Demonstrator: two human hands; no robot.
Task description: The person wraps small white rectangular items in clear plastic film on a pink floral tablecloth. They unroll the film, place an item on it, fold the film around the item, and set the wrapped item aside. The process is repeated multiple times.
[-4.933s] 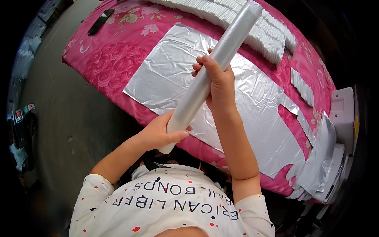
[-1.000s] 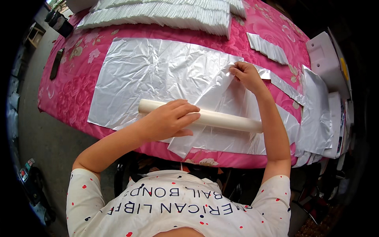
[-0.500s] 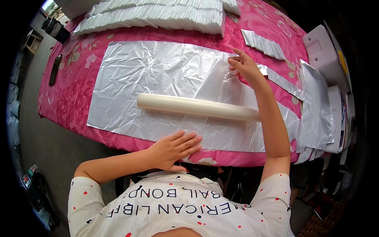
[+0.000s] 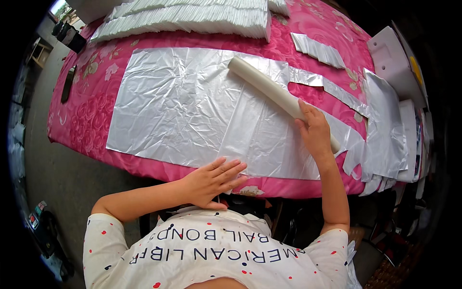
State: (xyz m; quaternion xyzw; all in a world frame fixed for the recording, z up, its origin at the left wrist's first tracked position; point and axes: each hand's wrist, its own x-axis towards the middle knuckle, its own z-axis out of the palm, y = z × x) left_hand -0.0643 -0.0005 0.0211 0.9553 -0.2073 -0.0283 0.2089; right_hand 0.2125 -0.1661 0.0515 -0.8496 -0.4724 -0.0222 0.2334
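A large white plastic bag (image 4: 168, 103) with handle strips lies flat and creased across the table. A smooth off-white tube (image 4: 264, 86) lies slantwise over its right half, its far end up and to the left. My right hand (image 4: 315, 127) is closed round the tube toward its near right end, thumb on the left side. At the front edge of the bag, my left hand (image 4: 216, 180) rests with fingers stretched out, fingertips on the plastic. Below the tube, a flap of the plastic is folded over in the middle of the bag.
Stacks of folded white bags (image 4: 187, 21) line the far side, with a smaller fanned pile (image 4: 317, 50) to their right. More white plastic (image 4: 385, 125) hangs by a white foam box (image 4: 397, 67) at the right. A dark phone-like object (image 4: 68, 84) lies at the left edge.
My right hand has come down from the bag's far edge onto the tube. The tube has swung from nearly level to a slant. The folded part lies flatter; my left hand stays put.
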